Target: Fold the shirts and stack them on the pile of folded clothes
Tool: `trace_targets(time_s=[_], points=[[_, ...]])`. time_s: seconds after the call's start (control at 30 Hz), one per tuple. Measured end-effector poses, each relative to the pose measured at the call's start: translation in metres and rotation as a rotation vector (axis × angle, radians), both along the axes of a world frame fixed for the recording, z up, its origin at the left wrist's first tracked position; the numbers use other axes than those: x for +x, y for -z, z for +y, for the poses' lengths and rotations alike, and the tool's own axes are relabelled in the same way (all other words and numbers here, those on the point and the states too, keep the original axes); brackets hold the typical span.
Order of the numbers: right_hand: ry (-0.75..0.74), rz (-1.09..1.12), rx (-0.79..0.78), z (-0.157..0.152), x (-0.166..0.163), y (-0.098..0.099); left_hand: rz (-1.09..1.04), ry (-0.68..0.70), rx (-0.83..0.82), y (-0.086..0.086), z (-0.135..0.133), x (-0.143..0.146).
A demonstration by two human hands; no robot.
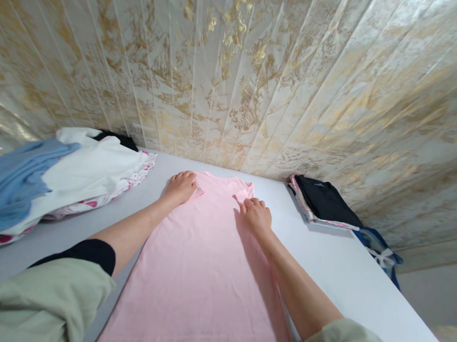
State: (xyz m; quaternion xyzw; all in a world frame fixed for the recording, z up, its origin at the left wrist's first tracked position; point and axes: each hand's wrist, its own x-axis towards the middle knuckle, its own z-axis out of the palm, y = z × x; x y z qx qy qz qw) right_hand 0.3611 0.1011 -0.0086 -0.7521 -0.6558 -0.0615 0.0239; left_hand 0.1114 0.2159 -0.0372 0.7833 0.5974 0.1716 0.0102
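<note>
A pink T-shirt lies flat on the white table, its collar end toward the wall. My left hand rests on the shirt's far left shoulder area, fingers curled over the fabric there. My right hand is at the far right shoulder area, fingers bent and pinching a small fold of the pink cloth. Both forearms stretch out over the shirt from pale green sleeves.
A loose heap of clothes lies at the left: a blue garment, a white one and pink-patterned cloth. A folded stack topped by a black garment sits at the right near the wall. The marbled gold wall backs the table.
</note>
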Motion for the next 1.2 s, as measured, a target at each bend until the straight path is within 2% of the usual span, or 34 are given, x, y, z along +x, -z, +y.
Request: trace_targets(time_s=[0.1,0.2,0.27,0.4,0.57,0.73,1.0,1.2], points=[[0.057,0.032,-0.015,0.015,0.000,-0.004,-0.001,-0.001,0.001,-0.001,0.000,0.000],[0.010,0.101,0.000,0.035,0.000,-0.004,-0.005,-0.002,0.000,-0.002,-0.001,0.000],[0.001,0.145,-0.014,0.048,-0.001,0.002,-0.010,-0.013,0.006,-0.004,-0.004,0.001],[0.082,0.182,-0.014,0.061,-0.002,0.017,-0.025,-0.057,0.027,-0.006,-0.010,0.003],[0.090,0.176,0.000,0.061,0.000,0.027,-0.057,-0.079,0.019,-0.003,-0.011,0.004],[0.092,0.167,-0.016,0.061,0.001,0.028,-0.107,-0.049,-0.061,-0.003,0.004,-0.003],[0.091,0.169,-0.011,0.061,0.001,0.029,-0.208,-0.242,-0.158,-0.014,0.040,-0.020],[0.092,0.162,-0.001,0.061,0.001,0.030,-0.208,-0.312,-0.145,-0.007,0.052,-0.011]])
